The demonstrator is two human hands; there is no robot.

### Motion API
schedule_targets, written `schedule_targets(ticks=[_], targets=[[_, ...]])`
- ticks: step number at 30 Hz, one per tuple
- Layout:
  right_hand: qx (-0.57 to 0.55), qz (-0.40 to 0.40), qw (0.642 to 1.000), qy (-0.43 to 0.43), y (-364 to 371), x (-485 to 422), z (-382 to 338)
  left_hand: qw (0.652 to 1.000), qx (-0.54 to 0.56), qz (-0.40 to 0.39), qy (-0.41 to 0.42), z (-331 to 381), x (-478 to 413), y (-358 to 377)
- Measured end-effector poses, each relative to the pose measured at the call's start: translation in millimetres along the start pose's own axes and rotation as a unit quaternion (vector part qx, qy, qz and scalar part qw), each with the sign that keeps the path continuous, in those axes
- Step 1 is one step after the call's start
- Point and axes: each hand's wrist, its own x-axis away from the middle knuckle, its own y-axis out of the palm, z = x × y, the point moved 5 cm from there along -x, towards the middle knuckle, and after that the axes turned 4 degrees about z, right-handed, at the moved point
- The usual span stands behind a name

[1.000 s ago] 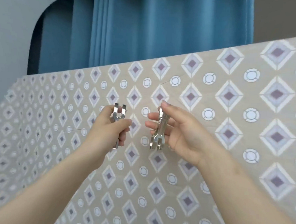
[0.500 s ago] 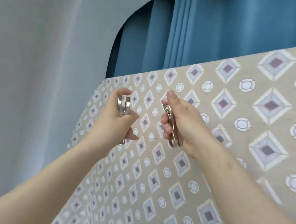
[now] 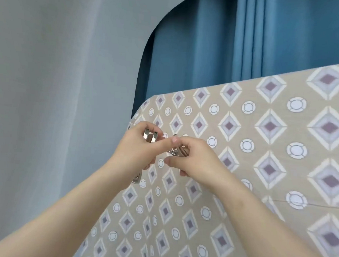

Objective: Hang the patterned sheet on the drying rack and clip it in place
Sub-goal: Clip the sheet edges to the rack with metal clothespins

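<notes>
Head: left hand [image 3: 138, 153], right hand [image 3: 195, 162] hold clips [image 3: 150, 136] (sheet [image 3: 258, 211] behind).

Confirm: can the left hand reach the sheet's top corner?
Probably yes: left hand grips its clip just below the bare top corner of the sheet; right hand, with a second clip, sits beside, not between.

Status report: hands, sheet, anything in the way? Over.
Left hand grips metal clip. Right hand grips second clip. Patterned sheet draped, unclipped in view. Nothing blocking.
</notes>
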Motion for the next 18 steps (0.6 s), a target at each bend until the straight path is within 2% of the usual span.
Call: schedule_targets(ticks=[4, 8, 12, 18], targets=[[0.072, 0.002, 0.997, -0.021, 43.2, -42.2, -0.6, 1.000, -0.013, -0.012, -0.021, -31.7, -41.8, -27.1], [0.092, 0.002, 0.995, -0.023, 64.9, -75.8, 3.0, 0.997, 0.000, -0.035, -0.063, -63.4, -73.5, -43.3], [0.098, 0.022, 0.994, -0.049, 74.6, -111.8, 5.2, 0.998, 0.009, -0.028, -0.051, -76.4, -107.7, -55.2], [0.129, 0.043, 0.985, -0.105, 97.1, -161.3, -4.3, 0.996, -0.020, -0.065, -0.050, -86.7, -153.0, -78.6]])
